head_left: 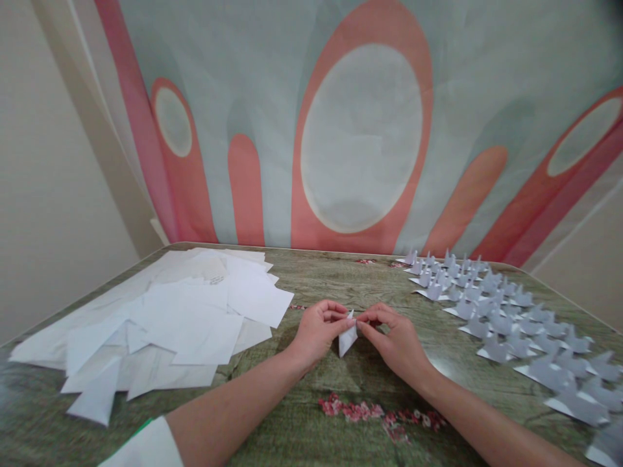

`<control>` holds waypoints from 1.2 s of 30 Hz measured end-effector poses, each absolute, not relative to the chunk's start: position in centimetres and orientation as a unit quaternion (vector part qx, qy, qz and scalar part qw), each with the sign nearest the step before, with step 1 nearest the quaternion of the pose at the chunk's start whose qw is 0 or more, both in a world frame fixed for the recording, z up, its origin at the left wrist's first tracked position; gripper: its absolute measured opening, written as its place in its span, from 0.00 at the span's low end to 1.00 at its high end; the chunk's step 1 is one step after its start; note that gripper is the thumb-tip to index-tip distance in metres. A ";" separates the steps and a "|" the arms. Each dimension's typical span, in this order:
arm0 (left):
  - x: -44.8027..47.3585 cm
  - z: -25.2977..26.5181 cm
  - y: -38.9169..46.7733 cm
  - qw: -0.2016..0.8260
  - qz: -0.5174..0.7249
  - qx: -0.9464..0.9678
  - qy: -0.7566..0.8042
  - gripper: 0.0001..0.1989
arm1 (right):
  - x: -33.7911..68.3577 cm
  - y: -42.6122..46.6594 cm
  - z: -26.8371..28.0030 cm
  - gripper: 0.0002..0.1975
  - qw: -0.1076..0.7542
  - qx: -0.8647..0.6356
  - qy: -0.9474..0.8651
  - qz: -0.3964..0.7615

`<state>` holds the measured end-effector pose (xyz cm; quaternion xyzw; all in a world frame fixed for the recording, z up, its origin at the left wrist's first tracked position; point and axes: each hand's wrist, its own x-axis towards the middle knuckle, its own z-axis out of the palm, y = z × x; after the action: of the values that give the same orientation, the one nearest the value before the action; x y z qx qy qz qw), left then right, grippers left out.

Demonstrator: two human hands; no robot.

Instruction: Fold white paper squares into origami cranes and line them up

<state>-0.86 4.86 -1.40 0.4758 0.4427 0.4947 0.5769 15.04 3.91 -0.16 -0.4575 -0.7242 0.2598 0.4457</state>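
A small folded piece of white paper [347, 341], narrow and pointed at its lower end, is held just above the middle of the table. My left hand [321, 329] pinches its upper left side between thumb and fingers. From the other side, my right hand [387, 334] grips its upper right edge with thumb and forefinger. The fingertips of both hands nearly meet at the top of the paper and hide part of its folds.
Loose white sheets [195, 311] lie in a spread pile on the left. Several rows of folded paper birds [496, 321] stand along the right side. The wood-grain table [272, 421] bears printed pink flowers [360, 410]. A painted backdrop [272, 78] rises behind.
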 end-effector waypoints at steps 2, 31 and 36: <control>-0.9 -1.4 4.9 0.578 0.500 0.469 0.443 0.18 | 15.0 3.9 -0.1 0.06 0.449 -0.452 -0.725 0.261; -0.4 -0.4 4.4 0.590 0.531 0.424 0.435 0.17 | 14.6 3.9 -0.4 0.04 0.464 -0.427 -0.748 0.208; -0.5 -0.3 4.5 0.591 0.537 0.427 0.423 0.17 | 14.6 3.7 -0.4 0.04 0.460 -0.428 -0.746 0.219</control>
<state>-0.52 4.52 -0.34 0.4275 0.4230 0.5374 0.5912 14.59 3.75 -0.37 -0.4284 -0.7461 0.2194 0.4602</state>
